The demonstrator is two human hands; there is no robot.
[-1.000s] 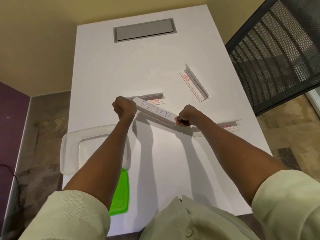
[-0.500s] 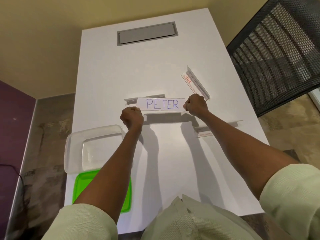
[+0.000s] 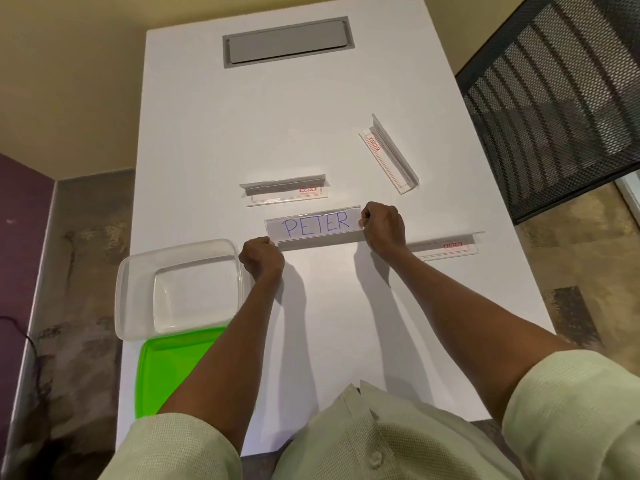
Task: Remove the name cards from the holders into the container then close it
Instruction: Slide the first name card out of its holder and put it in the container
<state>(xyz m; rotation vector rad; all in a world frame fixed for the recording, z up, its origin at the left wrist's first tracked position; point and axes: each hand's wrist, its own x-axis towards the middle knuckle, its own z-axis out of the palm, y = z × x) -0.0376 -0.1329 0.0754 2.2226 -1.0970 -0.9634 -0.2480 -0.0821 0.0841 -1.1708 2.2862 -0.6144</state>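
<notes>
My left hand [image 3: 261,259] curls on the lower left corner of the clear plastic holder [image 3: 313,227]; my right hand [image 3: 382,226] pinches its right end. "PETER" card [image 3: 317,224] inside, mid smooth white worktop [image 3: 277,116]. Translucent square container [image 3: 180,289] at 9 o'clock, glossy green lid [image 3: 169,368] beneath at 7.

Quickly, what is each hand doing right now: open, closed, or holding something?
Left hand: closed grip on the left end of the PETER holder.
Right hand: pinches the holder's right end.
</notes>
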